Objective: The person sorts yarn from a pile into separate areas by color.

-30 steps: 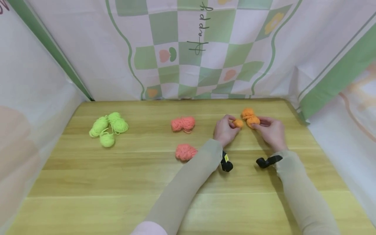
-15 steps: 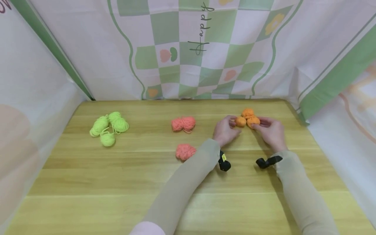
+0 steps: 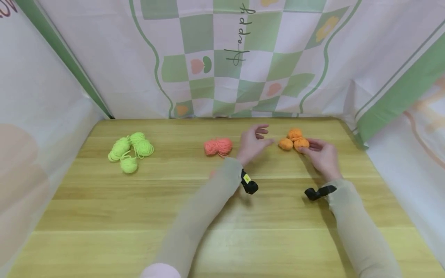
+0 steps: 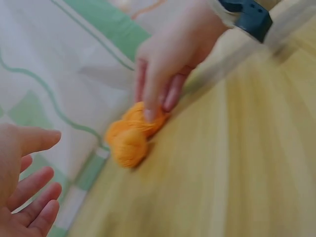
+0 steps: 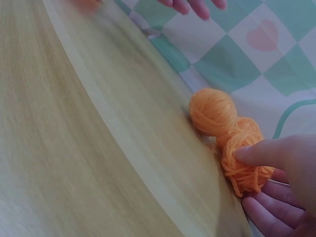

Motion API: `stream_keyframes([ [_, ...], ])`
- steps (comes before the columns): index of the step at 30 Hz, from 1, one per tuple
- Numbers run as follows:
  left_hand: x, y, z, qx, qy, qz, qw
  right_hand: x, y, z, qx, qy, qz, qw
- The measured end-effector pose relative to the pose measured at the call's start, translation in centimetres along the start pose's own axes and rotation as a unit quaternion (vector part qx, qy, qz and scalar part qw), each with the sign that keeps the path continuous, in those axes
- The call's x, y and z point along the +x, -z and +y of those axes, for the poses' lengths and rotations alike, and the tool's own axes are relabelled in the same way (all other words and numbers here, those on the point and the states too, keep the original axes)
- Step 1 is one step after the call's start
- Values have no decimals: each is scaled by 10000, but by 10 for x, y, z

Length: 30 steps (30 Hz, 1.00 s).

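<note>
Three orange yarn balls sit bunched at the right of the table: a smooth round one (image 3: 286, 144) on the left, one (image 3: 295, 133) at the back and one (image 3: 301, 143) on the right. My right hand (image 3: 322, 156) pinches the right-hand ball; in the right wrist view the thumb (image 5: 261, 152) presses on its strands, with the other fingers on its far side. My left hand (image 3: 253, 143) is off to the left of the cluster, fingers spread and holding nothing. The left wrist view shows that palm (image 4: 12, 182) apart from the yarn.
A coral yarn skein (image 3: 218, 147) lies left of my left hand. Another coral skein (image 3: 213, 173) is nearly hidden behind the left sleeve. Three lime-green yarn balls (image 3: 129, 164) are grouped at the left of the wooden table (image 3: 104, 216). A patterned cloth (image 3: 196, 33) borders the back edge.
My left hand has let go of the small round orange ball after setting it against the others, and has moved away to the left. The right hand has stayed on its ball.
</note>
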<state>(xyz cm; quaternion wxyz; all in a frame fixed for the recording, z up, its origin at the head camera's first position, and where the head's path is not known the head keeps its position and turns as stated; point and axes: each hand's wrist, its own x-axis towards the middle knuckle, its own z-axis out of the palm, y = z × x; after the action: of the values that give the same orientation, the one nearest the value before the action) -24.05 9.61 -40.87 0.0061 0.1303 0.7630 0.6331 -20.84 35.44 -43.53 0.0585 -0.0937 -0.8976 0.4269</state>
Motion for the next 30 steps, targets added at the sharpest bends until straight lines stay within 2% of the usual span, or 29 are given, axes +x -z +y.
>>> stream_keyframes([
  [7,-3,37,6,-309,-179,130,9993,0,1,0,50,25,-27,10000],
  [16,-15,79,10,-230,-505,118,9984,-3,1,-3,-8,81,-51,10000],
  [23,-29,103,5,-315,-707,228,9967,-3,1,-4,-33,82,-42,10000],
  [30,-49,119,-1,-335,-659,30,9973,-3,1,-4,-46,71,-45,10000],
])
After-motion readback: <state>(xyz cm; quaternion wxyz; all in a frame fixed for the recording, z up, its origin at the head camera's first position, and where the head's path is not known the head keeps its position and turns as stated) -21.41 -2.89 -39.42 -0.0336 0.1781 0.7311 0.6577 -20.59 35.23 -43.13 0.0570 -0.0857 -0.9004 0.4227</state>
